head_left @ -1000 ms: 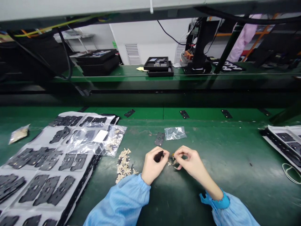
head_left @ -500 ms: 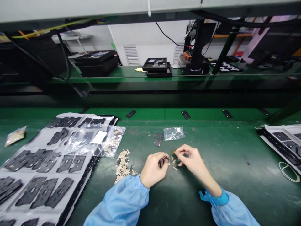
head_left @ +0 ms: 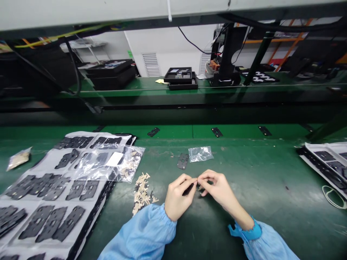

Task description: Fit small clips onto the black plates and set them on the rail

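My left hand (head_left: 179, 196) and my right hand (head_left: 217, 187) meet at the fingertips above the green bench mat (head_left: 233, 213). A thin black piece (head_left: 188, 189) sits in my left fingers. My right fingers pinch something tiny against the left fingertips, mostly hidden. A few beige bits (head_left: 201, 191) lie just below them. Left of my hands is a heap of beige pieces (head_left: 141, 193). Ahead lie a black perforated plate (head_left: 183, 161) and a clear plastic bag (head_left: 200, 154). Farther left, a clear bag of beige pieces (head_left: 127, 169) rests on a sheet of black parts (head_left: 46, 187).
A second sheet of black parts (head_left: 322, 164) and a loop of pale cord (head_left: 334, 197) lie at the right. A small bag (head_left: 18, 159) sits at the far left. Black trays (head_left: 180, 77) and a black machine (head_left: 226, 61) stand on a farther bench.
My hands have come together until their fingertips meet. The black piece in my left hand now shows as a thin slanted strip. The view has shifted slightly.
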Tool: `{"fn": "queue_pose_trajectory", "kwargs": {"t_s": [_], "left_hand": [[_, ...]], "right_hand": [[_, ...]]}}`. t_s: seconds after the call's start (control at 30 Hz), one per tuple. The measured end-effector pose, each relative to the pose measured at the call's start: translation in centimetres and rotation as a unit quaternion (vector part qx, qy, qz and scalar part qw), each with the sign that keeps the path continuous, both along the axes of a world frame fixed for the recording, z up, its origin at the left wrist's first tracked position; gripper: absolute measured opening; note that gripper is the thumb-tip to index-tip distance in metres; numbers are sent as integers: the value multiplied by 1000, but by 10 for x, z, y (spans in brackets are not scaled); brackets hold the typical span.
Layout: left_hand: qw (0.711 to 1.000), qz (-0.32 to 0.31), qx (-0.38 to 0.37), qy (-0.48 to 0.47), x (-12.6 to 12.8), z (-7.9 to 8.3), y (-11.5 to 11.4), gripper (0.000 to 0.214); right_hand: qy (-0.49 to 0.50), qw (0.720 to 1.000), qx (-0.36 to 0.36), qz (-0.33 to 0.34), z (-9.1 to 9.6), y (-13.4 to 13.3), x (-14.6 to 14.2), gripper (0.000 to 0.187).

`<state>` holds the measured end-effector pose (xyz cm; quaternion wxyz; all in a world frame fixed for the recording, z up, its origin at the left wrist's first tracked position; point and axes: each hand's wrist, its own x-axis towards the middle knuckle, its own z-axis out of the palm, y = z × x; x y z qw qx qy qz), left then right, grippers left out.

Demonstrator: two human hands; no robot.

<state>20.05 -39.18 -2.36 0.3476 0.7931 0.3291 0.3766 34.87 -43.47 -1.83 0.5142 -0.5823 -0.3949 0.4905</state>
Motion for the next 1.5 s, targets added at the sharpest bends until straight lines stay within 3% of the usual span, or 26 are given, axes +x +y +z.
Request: {"fn": "queue_pose_trajectory", "kwargs": {"t_s": [0.1, 0.17, 0.3, 0.43, 0.63, 0.8, 1.03, 1.2, 1.5], "left_hand": [[997, 23, -74, -25, 0, 3, 5, 16], [982, 31, -176, -55, 1, 4, 9, 15], [913, 5, -382, -145, 2, 6, 12, 19], [873, -13, -450, -187, 5, 7, 10, 19], [877, 0, -440, -192, 5, 2, 8, 16], [862, 34, -436, -258, 0, -4, 15, 1], [921, 131, -328, -166, -6, -2, 38, 19], [937, 127, -294, -141, -6, 0, 35, 30], [956, 118, -244, -114, -5, -2, 21, 30]], "right_hand": [[67, 998, -10, 11, 8, 0, 1, 24], [84, 996, -10, 3, 10, 0, 1, 25], [96, 995, -18, -15, 7, 0, 1, 27], [105, 994, -14, -10, 3, -1, -1, 26], [50, 996, 32, -71, -1, 1, -7, 25], [78, 995, -2, -68, 1, 1, -8, 24], [189, 980, -60, 26, 16, -5, -3, 22], [207, 974, -84, 46, 18, -7, -2, 23], [199, 973, -104, 47, 22, -5, -1, 28]]}}
